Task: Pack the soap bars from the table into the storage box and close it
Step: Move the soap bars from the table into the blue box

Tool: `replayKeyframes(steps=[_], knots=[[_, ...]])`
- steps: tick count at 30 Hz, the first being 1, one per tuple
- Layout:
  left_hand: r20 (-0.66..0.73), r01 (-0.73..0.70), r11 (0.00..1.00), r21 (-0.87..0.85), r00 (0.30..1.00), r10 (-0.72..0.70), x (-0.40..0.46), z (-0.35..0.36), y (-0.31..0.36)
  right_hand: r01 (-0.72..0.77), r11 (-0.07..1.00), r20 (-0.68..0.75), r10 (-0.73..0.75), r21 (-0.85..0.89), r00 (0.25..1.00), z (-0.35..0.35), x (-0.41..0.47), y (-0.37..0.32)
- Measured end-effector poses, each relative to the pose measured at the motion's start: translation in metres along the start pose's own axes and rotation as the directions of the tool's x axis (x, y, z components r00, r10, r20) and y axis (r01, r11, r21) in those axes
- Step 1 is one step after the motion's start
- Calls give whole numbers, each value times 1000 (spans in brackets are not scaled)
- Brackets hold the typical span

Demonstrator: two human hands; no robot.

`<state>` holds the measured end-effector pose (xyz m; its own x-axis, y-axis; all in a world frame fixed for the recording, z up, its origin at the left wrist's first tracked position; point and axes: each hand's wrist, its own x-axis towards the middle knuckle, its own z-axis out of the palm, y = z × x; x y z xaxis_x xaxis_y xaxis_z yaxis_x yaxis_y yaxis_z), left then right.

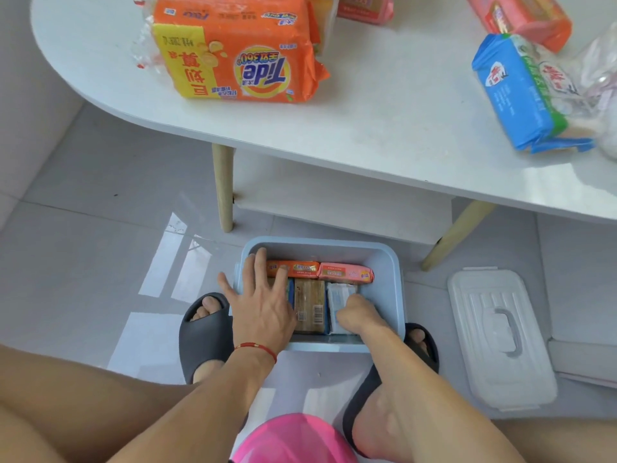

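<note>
A pale blue storage box stands open on the floor between my feet. Inside lie an orange soap bar, a pink bar, a brown bar and a white-blue bar. My left hand lies flat with fingers spread over the box's left part, covering a bar there. My right hand reaches into the box, fingers curled on the white-blue bar. On the white table remain a large orange Tide pack, a blue pack and pink-orange packs.
The box's white lid with a grey handle lies on the floor to the right. The table's wooden legs and lower shelf stand behind the box. A pink object sits below me. A clear bag lies at the table's right edge.
</note>
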<state>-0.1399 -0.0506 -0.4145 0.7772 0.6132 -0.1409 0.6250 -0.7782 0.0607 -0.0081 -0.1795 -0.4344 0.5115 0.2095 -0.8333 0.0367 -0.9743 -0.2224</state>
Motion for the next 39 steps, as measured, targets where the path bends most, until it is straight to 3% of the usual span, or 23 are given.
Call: replayKeyframes(steps=[4,8,13,15,17,19,23,26,28,31,34,36,39], knots=[[42,-7,1000,-21,999,8,1,3,0,8,1000,86,-9,15,996,4,2,-1],[58,-18,1000,-7,998,18,3,6,-1,49,995,119,-39,-86,992,-1,1,0],[90,-9,1000,-28,996,11,2,-6,-1,150,978,47,-145,-145,988,-21,-25,-8],[35,5,992,-127,999,0,1,-21,-1,196,970,13,-196,-144,980,-42,-44,-17],[-107,-91,960,-263,992,65,1,-47,4,272,955,-2,-274,-117,962,-69,-69,-28],[-275,-285,882,-375,943,187,3,-84,17,378,917,-29,-384,-125,923,-97,-100,-43],[-584,-613,699,-369,738,339,12,-177,46,575,783,-87,-607,-237,790,-152,-175,-71],[-714,-721,620,-308,606,350,31,-252,54,659,691,-222,-721,-296,656,-195,-219,-89],[-746,-714,651,-256,574,337,49,-295,53,688,659,-331,-751,-305,572,-224,-231,-98],[-751,-651,727,-217,587,302,81,-333,49,717,633,-517,-734,-291,439,-255,-222,-109],[-688,-511,819,-262,694,212,117,-340,49,704,643,-645,-681,-303,345,-270,-195,-121],[-607,-374,891,-258,780,152,140,-338,49,651,656,-672,-681,-382,292,-279,-174,-134],[-528,-294,922,-253,840,123,165,-331,44,581,616,-631,-746,-532,214,-296,-147,-165]])
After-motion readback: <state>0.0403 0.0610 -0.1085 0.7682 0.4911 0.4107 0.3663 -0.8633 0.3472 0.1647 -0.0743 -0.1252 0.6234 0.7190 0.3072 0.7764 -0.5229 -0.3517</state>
